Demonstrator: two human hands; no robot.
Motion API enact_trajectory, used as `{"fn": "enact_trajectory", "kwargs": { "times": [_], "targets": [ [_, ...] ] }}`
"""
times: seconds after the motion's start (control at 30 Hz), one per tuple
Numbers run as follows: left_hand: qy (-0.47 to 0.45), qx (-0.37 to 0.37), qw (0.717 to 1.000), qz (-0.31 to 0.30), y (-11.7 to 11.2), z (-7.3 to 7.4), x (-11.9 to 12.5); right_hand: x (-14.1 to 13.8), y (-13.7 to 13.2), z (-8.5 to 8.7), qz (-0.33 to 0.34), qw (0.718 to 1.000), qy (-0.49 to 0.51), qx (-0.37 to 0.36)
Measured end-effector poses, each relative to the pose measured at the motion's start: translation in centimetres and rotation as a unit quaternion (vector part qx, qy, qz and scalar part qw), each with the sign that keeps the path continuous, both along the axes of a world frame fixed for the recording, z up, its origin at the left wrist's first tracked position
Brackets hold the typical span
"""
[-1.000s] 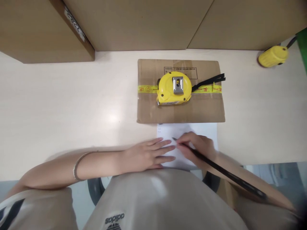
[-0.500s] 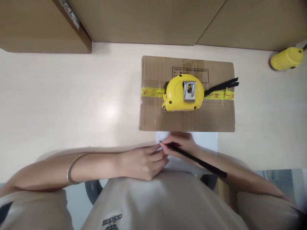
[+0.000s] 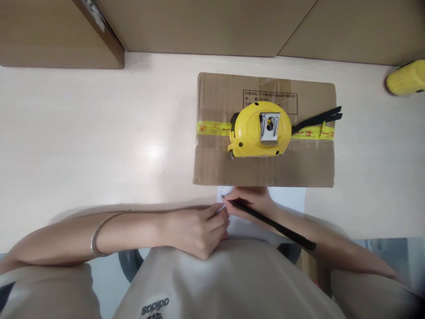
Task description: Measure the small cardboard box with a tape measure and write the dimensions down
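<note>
My right hand [image 3: 254,201] is closed round a long black pen [image 3: 270,223], whose tip rests at the top left corner of a white sheet of paper [image 3: 288,195]. My left hand [image 3: 199,228] lies on the sheet's left edge with its fingers curled in, a bracelet on its wrist. Just beyond the paper sits a flat cardboard box [image 3: 215,155] sealed with yellow tape. A yellow tape measure [image 3: 249,133] with a metal clip and a black strap lies on top of the box.
Large cardboard boxes [image 3: 59,40] stand along the back of the pale table [image 3: 99,133]. Another yellow tool [image 3: 405,79] lies at the far right edge. The table's near edge is at my body.
My right hand slid the pen leftward from the middle of the sheet to its top left corner. My left hand's fingers went from flat and stretched to curled in.
</note>
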State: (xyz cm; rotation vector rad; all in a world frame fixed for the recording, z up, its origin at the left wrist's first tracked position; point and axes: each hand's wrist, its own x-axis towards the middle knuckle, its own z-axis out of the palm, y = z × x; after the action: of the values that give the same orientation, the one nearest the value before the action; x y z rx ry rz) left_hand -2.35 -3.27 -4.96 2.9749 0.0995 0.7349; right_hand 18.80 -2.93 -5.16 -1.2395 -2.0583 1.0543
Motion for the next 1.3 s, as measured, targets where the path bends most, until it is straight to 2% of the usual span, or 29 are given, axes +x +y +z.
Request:
{"fn": "enact_trajectory", "kwargs": {
  "times": [0.2,0.43,0.9,1.3],
  "targets": [
    [0.001,-0.003,1.000,0.000,0.1,0.0,0.0,0.0,-0.1,-0.1,-0.009,0.999,0.011,0.045],
    [0.005,-0.002,1.000,-0.004,0.0,-0.1,0.0,-0.4,-0.2,-1.1,-0.041,0.991,0.030,0.123],
    [0.011,-0.009,1.000,-0.011,0.1,0.0,0.0,-0.7,0.1,-0.4,-0.023,0.994,0.027,0.103],
    [0.010,-0.007,1.000,-0.007,0.0,0.0,-0.1,-0.7,0.1,-0.2,-0.034,0.995,0.013,0.089]
  ]
}}
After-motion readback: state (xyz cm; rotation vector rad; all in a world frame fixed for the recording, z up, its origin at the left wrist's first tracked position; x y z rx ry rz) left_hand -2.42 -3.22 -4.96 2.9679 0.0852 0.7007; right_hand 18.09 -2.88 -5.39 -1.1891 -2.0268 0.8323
